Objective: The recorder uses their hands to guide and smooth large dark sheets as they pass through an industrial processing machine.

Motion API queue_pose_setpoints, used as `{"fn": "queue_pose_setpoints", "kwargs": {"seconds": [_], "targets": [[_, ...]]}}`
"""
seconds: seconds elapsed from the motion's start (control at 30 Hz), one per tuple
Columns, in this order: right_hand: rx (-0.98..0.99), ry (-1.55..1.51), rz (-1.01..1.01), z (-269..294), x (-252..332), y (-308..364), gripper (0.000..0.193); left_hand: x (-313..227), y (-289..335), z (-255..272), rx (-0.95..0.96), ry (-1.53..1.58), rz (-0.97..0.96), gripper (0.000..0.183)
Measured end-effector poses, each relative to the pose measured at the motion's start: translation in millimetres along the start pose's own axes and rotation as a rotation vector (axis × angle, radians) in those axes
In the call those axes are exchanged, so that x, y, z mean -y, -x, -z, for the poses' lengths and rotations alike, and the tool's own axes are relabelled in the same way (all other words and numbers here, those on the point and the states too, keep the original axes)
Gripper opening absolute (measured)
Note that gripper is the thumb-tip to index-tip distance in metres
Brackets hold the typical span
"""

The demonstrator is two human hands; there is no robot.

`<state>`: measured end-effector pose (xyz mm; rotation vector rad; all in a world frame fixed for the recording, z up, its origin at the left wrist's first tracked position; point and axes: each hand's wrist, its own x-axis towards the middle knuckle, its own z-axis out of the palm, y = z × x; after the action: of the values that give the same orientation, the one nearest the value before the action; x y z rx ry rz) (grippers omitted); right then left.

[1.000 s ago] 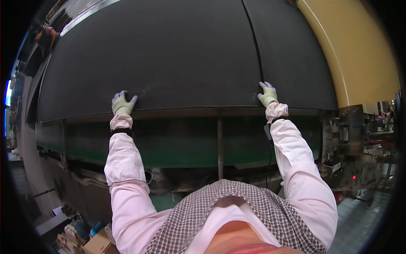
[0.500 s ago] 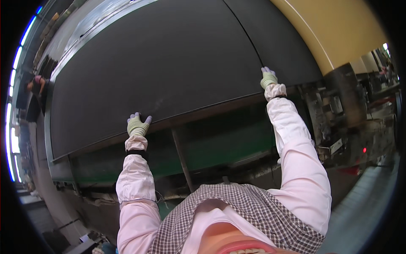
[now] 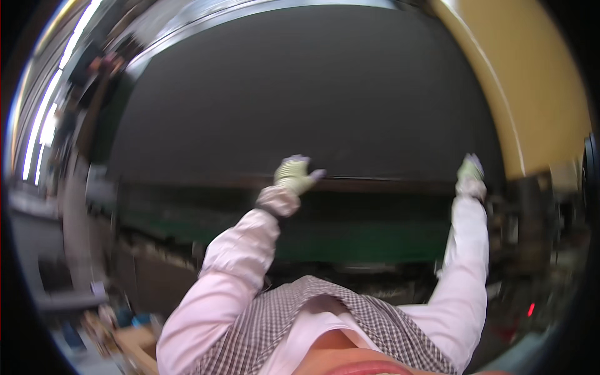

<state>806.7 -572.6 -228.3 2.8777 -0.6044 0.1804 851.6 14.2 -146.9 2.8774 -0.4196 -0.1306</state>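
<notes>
A broad, flat dark sheet lies in front of me, its near edge running crosswise. My left hand, in a striped pale green glove with grey fingertips, rests at this near edge. Its fingers lie flat and the thumb stands apart to the right. Farther right, my right hand wears the same kind of glove. It reaches to the sheet's near right corner, fingers stretched forward and slightly blurred. I see nothing held in either hand.
A large yellow-tan cylinder or curved cover borders the sheet on the right. Below the near edge runs a dark green band. Blurred machinery stands at the right. An open cardboard box sits at lower left. Someone is blurred at the far left.
Both hands have shifted right in the picture, the left one the most. The view has turned, levelling the sheet's near edge. The dark seam beside my right hand no longer shows.
</notes>
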Motion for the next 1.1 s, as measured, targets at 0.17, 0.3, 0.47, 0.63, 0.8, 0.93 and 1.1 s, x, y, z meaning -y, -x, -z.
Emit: {"fn": "queue_pose_setpoints", "kwargs": {"seconds": [0.17,0.3,0.47,0.63,0.8,0.93,1.1], "targets": [[0.018,-0.056,0.101,62.0,81.5,22.8,0.055,-64.9,-22.3,8.4,0.217,0.081,-0.055,0.065],[-0.390,-0.611,0.684,106.5,217.7,41.8,0.038,-98.0,-27.9,-1.1,0.317,0.146,-0.160,0.070],[-0.037,-0.403,0.560,104.4,237.8,55.2,0.022,-12.0,-35.9,25.1,0.012,0.280,-0.147,0.056],[0.020,-0.275,0.385,97.5,183.4,53.1,0.022,185.2,6.5,55.0,-0.030,-0.037,0.440,0.057],[0.193,0.009,0.225,121.4,252.0,39.5,0.028,164.7,30.3,39.9,-0.093,0.055,0.172,0.052],[0.023,-0.370,0.601,149.4,396.9,62.7,0.031,120.1,12.9,51.1,0.068,0.185,-0.085,0.057],[0.097,-0.637,0.830,168.0,527.8,93.3,0.036,175.5,46.9,57.0,-0.319,0.434,-0.320,0.049]]}}
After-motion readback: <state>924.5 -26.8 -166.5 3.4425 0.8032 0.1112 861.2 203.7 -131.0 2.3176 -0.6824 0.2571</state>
